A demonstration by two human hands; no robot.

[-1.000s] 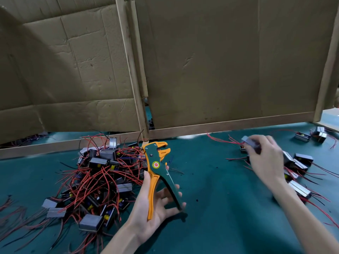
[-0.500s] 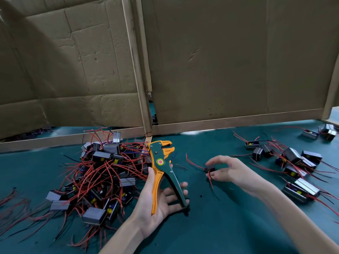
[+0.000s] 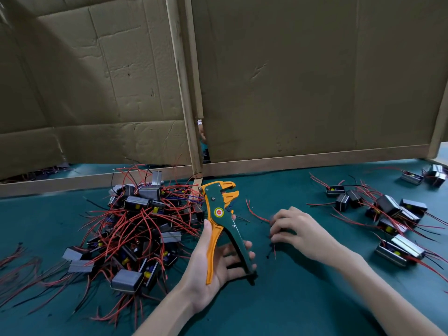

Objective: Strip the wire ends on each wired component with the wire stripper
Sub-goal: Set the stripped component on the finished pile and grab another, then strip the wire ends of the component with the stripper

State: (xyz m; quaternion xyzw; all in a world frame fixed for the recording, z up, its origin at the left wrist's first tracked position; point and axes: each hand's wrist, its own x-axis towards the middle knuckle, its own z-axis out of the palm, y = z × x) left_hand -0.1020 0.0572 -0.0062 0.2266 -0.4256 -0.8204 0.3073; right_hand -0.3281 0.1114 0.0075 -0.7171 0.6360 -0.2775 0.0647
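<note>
My left hand (image 3: pixel 213 263) holds a green and orange wire stripper (image 3: pixel 221 214) upright, jaws at the top, handles spread in my palm. Just to its right, my right hand (image 3: pixel 298 231) lies low over the green mat, fingers curled round a small dark wired component (image 3: pixel 272 218) that is mostly hidden. Its red wires (image 3: pixel 254 213) stick out to the left toward the stripper's jaws. A big heap of grey components with tangled red wires (image 3: pixel 135 226) lies left of the stripper. A looser group of the same components (image 3: pixel 388 212) lies at the right.
Cardboard walls (image 3: pixel 303 81) on a wooden frame (image 3: pixel 184 88) close off the back of the green mat (image 3: pixel 291 299). Loose red wires (image 3: pixel 14 260) trail at the far left edge. Two more components (image 3: pixel 424 175) sit at the far right near the wall.
My right hand left the right-hand group with a component, carried it left across the mat and lowered it beside the stripper. The left hand has kept the stripper in place.
</note>
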